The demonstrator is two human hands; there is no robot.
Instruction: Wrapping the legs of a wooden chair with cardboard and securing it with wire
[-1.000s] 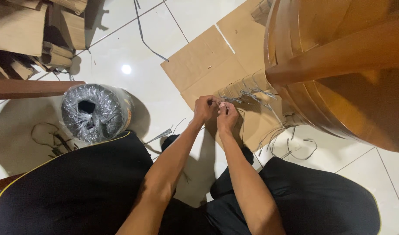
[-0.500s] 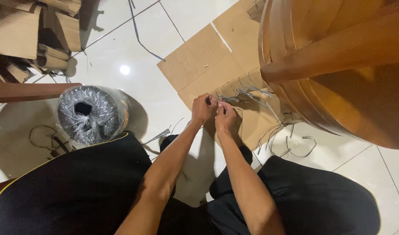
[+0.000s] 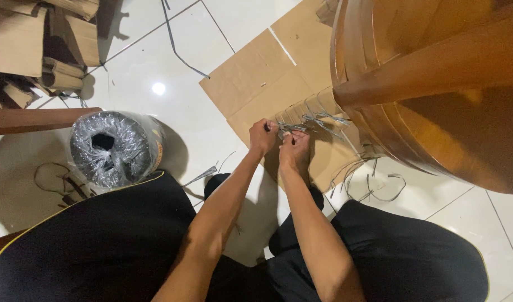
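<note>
Head view: the left hand point(image 3: 262, 136) and right hand point(image 3: 294, 151) sit close together, both pinching thin grey strips point(image 3: 315, 121), keeping them taut against the cardboard-wrapped leg point(image 3: 309, 109) of the wooden furniture point(image 3: 435, 84) just beyond them. A wrapped roll point(image 3: 112, 146) stands well left.

On the left I see a roll of clear plastic wrap point(image 3: 112, 146) standing on the white tiled floor point(image 3: 178, 84). Far left, stacked cardboard pieces point(image 3: 38, 39) lie in a heap. A flattened cardboard sheet point(image 3: 256, 84) lies in the middle, and loose strap offcuts point(image 3: 374, 187) curl near right.
</note>
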